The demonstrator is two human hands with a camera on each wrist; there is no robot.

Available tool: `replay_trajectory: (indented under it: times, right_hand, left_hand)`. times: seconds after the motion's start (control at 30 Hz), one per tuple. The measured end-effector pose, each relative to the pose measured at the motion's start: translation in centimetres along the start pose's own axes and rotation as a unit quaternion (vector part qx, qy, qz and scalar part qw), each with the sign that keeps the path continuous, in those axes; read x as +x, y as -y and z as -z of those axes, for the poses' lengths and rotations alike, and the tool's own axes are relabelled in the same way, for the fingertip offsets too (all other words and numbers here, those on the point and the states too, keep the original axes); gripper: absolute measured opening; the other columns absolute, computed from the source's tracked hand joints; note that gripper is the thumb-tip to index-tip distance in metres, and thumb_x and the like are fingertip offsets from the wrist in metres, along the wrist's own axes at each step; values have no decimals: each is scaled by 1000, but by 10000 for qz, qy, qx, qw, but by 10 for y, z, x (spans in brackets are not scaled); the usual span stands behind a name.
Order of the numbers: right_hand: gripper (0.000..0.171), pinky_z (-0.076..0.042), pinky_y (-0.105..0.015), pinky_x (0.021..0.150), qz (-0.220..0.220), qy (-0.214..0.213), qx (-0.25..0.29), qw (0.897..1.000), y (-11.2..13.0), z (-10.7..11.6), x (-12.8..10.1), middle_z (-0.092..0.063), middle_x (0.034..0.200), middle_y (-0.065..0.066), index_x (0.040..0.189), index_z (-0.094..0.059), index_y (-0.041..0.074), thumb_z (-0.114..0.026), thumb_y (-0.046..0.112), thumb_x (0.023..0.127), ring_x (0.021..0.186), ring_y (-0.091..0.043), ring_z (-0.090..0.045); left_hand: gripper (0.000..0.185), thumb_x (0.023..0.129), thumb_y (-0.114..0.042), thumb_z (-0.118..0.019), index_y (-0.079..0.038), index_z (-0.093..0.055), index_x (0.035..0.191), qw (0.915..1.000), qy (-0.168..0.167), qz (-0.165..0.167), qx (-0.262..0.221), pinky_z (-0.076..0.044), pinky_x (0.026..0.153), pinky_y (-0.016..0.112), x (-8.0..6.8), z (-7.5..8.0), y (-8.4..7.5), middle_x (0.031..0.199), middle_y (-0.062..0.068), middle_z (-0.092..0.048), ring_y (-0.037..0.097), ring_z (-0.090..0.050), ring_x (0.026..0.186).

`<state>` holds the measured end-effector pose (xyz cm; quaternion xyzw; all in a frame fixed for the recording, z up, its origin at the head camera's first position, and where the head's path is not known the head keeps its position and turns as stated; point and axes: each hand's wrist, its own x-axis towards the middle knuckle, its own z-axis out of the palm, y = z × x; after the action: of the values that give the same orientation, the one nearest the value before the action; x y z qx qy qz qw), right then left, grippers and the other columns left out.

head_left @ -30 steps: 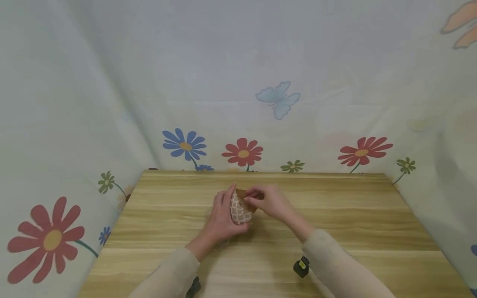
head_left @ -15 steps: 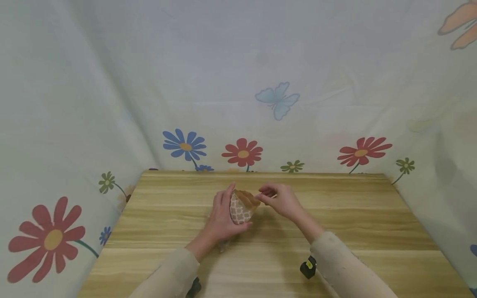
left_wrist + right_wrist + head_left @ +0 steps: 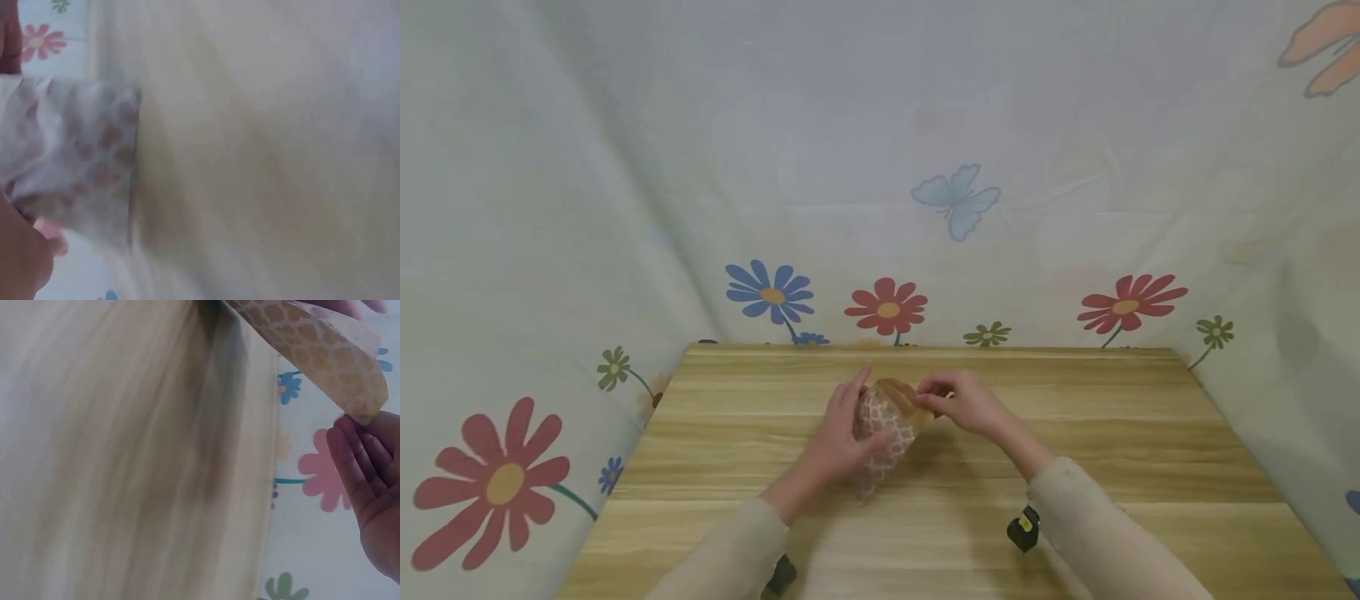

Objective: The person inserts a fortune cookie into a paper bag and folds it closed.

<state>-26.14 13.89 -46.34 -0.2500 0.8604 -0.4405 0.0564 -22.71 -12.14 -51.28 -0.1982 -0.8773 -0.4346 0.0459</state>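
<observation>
The paper bag (image 3: 887,425) is brown with a white lattice pattern, plain brown inside. The table (image 3: 1112,467) is light wood grain. The backdrop cloth (image 3: 880,167) is pale, printed with red, blue and green flowers and a blue butterfly. Both sleeves are beige.

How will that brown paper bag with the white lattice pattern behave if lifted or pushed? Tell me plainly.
The brown paper bag with the white lattice pattern looks thin and creased, so probably floppy and light. Its mouth gapes between the left hand and right hand, so it likely crumples easily, slides rather than rolls, and tips readily.
</observation>
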Motion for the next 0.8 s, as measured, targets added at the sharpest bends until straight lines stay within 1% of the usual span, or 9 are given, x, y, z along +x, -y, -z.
replay_trajectory:
  times: [0.07,0.13,0.23,0.3,0.4,0.5,0.63,0.73,0.8]
  right_hand:
    - [7,-58,-27,66,72,41,-89,9999,2,6,2,-75,89,2,104,-79,10,-73,13,102,77,-12,-68]
    - [7,-58,-28,65,200,86,-181,9996,4,11,4,-75,88,2,103,-79,9,-72,11,103,77,-11,-67]
    - [7,-59,-28,67,327,134,-302,9989,7,15,6,-75,89,2,103,-79,9,-73,11,102,78,-11,-68]
    - [7,-59,-28,69,341,160,-366,9986,9,17,8,-75,90,3,104,-79,9,-73,13,103,80,-11,-67]
    - [9,-58,-28,71,293,167,-401,9986,11,17,10,-75,92,4,106,-80,10,-73,15,103,83,-11,-67]
    - [11,-59,-29,72,324,159,-418,9985,11,16,11,-75,93,3,108,-79,8,-72,15,103,85,-11,-67]
    - [11,-59,-30,77,377,112,-438,9983,12,14,13,-76,93,3,107,-80,6,-73,14,103,86,-11,-68]
    - [9,-59,-29,79,390,77,-437,9983,14,13,14,-76,92,4,105,-80,8,-74,13,102,86,-9,-68]
    - [7,-59,-29,78,400,55,-430,9983,15,12,15,-76,92,4,103,-81,10,-74,13,102,85,-9,-68]
  left_hand:
    - [80,103,-41,-68,-21,-28,170,9994,94,-5,-324,-48,112,57,4,9,2,139,13,-60,30,-59,128]
    - [60,109,-34,-59,-14,-44,163,9980,174,128,-599,-49,111,55,7,16,3,133,13,-67,30,-63,125]
    - [46,110,-34,-59,-10,-61,149,9952,340,477,-782,-53,107,51,11,22,4,133,11,-72,28,-67,123]
    - [42,109,-35,-62,-9,-68,141,9934,483,614,-843,-54,107,47,13,24,3,132,9,-73,26,-67,121]
    - [37,109,-35,-63,-8,-73,131,9914,689,594,-936,-56,101,43,15,22,4,121,7,-75,23,-68,110]
    - [34,109,-39,-61,-11,-76,122,9905,741,599,-987,-56,93,38,16,18,4,107,3,-75,19,-66,99]
    - [33,109,-44,-61,-14,-74,106,9887,666,733,-1124,-52,84,34,16,12,1,94,-1,-68,17,-61,90]
    - [35,109,-42,-62,-11,-67,93,9869,566,803,-1283,-48,77,32,16,9,0,86,1,-62,17,-56,83]
    - [36,109,-40,-62,-10,-64,89,9859,511,823,-1365,-46,73,31,16,7,0,83,2,-60,16,-54,80]
